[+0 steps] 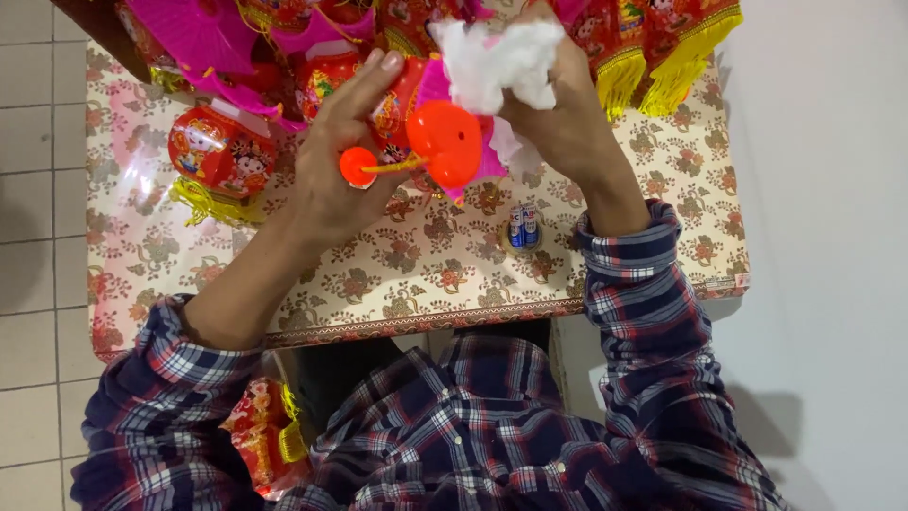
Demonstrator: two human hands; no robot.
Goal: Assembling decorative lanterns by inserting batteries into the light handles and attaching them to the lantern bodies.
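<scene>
My left hand (336, 166) grips a small red and pink toy lantern (416, 104) with an orange round plastic base (446, 140) and an orange knob on a yellow cord (357, 165). My right hand (558, 118) holds a crumpled white cloth (497, 57) pressed against the top of the lantern. Both hands hover above a table covered in a floral patterned cloth (426, 265).
Two small batteries (523, 226) lie on the cloth below my right hand. A round red lantern with a gold tassel (222, 151) sits at the left. Pink paper fans (203, 33) and red, yellow-fringed decorations (662, 43) crowd the far edge. Another red lantern (265, 435) rests on my lap.
</scene>
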